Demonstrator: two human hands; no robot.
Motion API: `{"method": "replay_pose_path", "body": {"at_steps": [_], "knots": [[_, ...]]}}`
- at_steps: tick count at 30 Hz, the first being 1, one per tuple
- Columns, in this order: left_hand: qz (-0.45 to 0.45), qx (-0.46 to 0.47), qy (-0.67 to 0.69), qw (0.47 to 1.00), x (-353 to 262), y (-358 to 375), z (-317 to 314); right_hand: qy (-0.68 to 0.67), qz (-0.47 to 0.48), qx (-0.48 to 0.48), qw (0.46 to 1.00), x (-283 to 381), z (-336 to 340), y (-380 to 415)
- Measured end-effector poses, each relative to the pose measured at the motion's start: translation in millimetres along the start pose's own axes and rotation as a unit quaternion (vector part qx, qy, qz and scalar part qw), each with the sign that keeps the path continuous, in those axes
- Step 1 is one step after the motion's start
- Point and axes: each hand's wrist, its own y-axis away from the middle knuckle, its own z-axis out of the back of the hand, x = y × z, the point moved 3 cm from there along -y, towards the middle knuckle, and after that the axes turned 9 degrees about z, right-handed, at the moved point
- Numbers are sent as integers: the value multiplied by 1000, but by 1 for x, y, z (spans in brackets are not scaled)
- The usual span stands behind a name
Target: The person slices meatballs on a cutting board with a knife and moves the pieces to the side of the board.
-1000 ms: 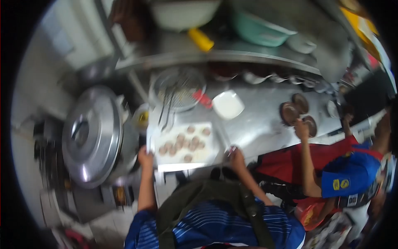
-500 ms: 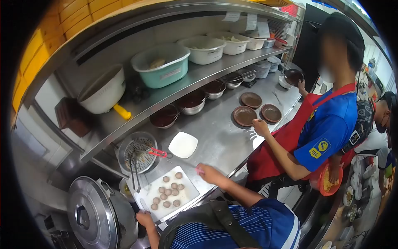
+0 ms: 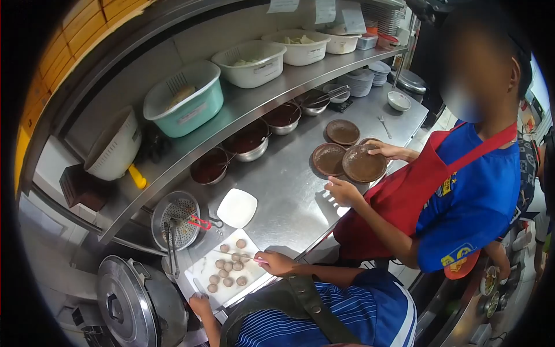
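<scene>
My right hand is closed around the pink handle of a thin knife. Its narrow blade reaches left over the meatballs. Several of these round, grey-brown balls lie on a white cutting board at the counter's front edge. My left hand has its fingers curled at the board's near left corner. Behind the board sits a white square plate. To its left is a perforated metal strainer, with tongs resting across its rim and a red-handled tool beside them.
A large lidded pot stands left of the board. Bowls of dark sauce line the counter under a shelf of plastic tubs. On the right, a co-worker in a red apron holds a brown dish above others.
My right hand has moved down and left, bringing the knife over the meatballs. The co-worker's dark bowl has gone from the hand, which now lifts a brown dish. The view has shifted.
</scene>
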Motion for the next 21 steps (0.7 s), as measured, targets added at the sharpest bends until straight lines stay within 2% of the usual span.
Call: {"method": "replay_pose_path", "body": {"at_steps": [2, 4, 5, 9, 11, 12, 14, 16, 18, 19, 20, 21], "knots": [[-23, 11, -9, 1000, 1, 3, 1, 3, 10, -25, 1000, -4, 3, 3], [-21, 77, 54, 995, -5, 5, -2, 3, 9, -42, 999, -13, 9, 4], [19, 84, 82, 993, 6, 2, -11, 11, 10, -45, 999, -16, 8, 4], [-13, 26, 67, 997, -7, 8, -8, 21, -4, -46, 999, -20, 5, 8], [-127, 41, 76, 988, -36, 13, 4, 30, -18, -52, 998, -14, 3, 11], [-129, 41, 78, 988, -46, 15, 6, 31, -17, -54, 998, -13, 0, 12], [-178, 125, 127, 968, -71, 24, 5, 29, -25, -53, 998, -12, -7, 16], [-189, 156, 131, 961, -95, 35, 9, 40, -38, -43, 998, 6, -1, 16], [-139, 197, 161, 957, -100, 38, 8, -58, 10, -113, 992, 20, 7, 10], [-140, 173, 151, 963, -96, 36, 4, -80, -8, -164, 983, 25, 13, 4], [-142, 174, 148, 963, -89, 34, 4, -159, 52, -241, 956, 17, 12, -8], [-128, 176, 148, 965, -88, 32, 5, -137, 23, -254, 957, 33, 32, -14]]}}
